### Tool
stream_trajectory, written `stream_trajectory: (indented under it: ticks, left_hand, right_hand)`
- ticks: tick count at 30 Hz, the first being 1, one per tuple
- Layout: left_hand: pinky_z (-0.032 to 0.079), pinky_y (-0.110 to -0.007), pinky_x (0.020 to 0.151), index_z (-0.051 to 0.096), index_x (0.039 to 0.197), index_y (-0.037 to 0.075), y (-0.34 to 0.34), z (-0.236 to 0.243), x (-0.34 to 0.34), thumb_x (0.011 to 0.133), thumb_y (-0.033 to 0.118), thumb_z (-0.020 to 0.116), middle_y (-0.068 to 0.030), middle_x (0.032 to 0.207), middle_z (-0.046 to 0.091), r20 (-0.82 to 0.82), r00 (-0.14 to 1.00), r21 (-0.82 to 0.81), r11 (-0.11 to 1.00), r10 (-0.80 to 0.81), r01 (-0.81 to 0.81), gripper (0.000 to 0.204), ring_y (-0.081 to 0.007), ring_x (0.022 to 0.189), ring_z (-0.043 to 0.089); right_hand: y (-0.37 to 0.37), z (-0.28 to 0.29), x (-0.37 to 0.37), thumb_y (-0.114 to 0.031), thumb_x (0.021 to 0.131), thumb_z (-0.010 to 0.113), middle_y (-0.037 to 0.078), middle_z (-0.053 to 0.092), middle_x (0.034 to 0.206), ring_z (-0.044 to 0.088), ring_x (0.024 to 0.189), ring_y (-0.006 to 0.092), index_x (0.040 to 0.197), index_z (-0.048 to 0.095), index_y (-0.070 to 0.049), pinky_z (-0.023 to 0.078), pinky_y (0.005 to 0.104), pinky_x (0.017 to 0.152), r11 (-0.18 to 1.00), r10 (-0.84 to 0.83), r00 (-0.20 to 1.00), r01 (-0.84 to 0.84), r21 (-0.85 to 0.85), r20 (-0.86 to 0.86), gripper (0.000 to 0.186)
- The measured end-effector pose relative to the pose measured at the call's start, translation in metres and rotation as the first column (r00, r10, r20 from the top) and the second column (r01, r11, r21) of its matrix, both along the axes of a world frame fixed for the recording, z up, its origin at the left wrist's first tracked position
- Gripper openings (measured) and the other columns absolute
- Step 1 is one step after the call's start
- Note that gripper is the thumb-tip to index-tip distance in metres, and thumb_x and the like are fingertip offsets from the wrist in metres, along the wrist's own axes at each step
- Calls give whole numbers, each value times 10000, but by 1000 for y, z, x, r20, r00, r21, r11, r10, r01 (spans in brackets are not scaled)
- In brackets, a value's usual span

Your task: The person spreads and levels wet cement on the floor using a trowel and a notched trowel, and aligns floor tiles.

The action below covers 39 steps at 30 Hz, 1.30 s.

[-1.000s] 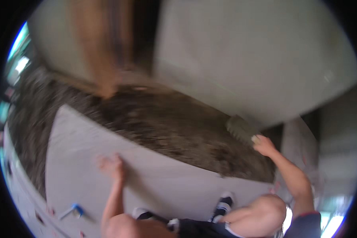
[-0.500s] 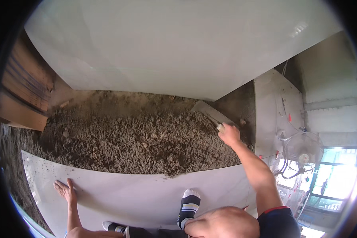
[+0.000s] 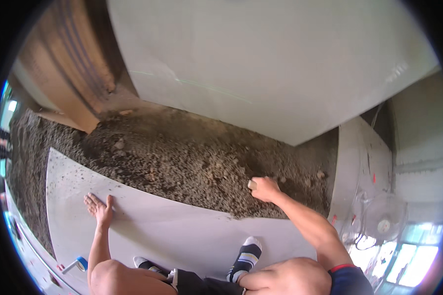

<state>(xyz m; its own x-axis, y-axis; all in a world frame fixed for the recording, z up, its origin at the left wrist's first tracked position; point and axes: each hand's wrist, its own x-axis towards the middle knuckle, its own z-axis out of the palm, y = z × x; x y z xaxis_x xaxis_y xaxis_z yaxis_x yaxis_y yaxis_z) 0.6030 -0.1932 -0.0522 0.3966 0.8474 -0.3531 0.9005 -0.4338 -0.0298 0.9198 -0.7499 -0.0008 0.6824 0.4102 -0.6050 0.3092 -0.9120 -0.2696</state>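
Observation:
My left hand lies spread with fingers apart on the pale, glossy tile that I squat on. Over the bed of loose grey-brown mortar, my right hand is closed round the handle of a trowel. Only the light end of the handle shows; its blade is hidden or blurred against the mortar. Along the near side, the mortar meets the edge of the tile under me, and a few crumbs sit on that edge.
A large pale slab spans the far side. Brown cardboard packs stand at the far left. Laid tile and a fan are at the right. A tool with a blue round end lies at the lower left.
My right hand has come nearer and left with the trowel, whose flat blade showed before. The view has turned, bringing more of the left side into sight. My left hand stays on the tile.

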Motion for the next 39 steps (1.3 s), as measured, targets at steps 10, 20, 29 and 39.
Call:
stream_trajectory:
  ticks: [10,20,29,39]
  left_hand:
    - [-42,-520,1222,109,1531,-132,-18,33,-11,911,641,513,-321,1624,3,214,976,73,997,-42,27,1070,-432,1522,-64]
    - [70,-513,1229,235,1510,-122,-37,29,-6,914,646,506,-314,1608,148,470,881,103,995,-43,-7,1009,-426,1523,73]
    - [125,-516,1224,328,1477,-119,-30,19,-13,915,575,536,-312,1588,224,505,860,121,993,-71,11,917,-432,1510,145]
    - [121,-479,1233,263,1488,-145,-18,31,-13,958,399,551,-303,1599,193,394,902,243,966,-180,87,812,-427,1506,148]
  right_hand:
    - [137,96,18,-267,737,679,184,699,922,673,907,395,982,665,-91,532,479,794,985,155,988,-154,-75,9,302]
    - [521,242,-97,-290,845,661,261,668,946,649,917,424,1018,608,22,517,477,798,737,610,784,-614,281,113,360]
    - [686,337,-114,-233,840,660,69,599,692,572,576,170,888,656,7,461,339,514,674,738,674,-738,30,18,244]
    - [167,166,57,-227,750,681,148,665,842,643,758,292,1032,599,-43,510,434,668,995,-33,999,36,-90,37,346]
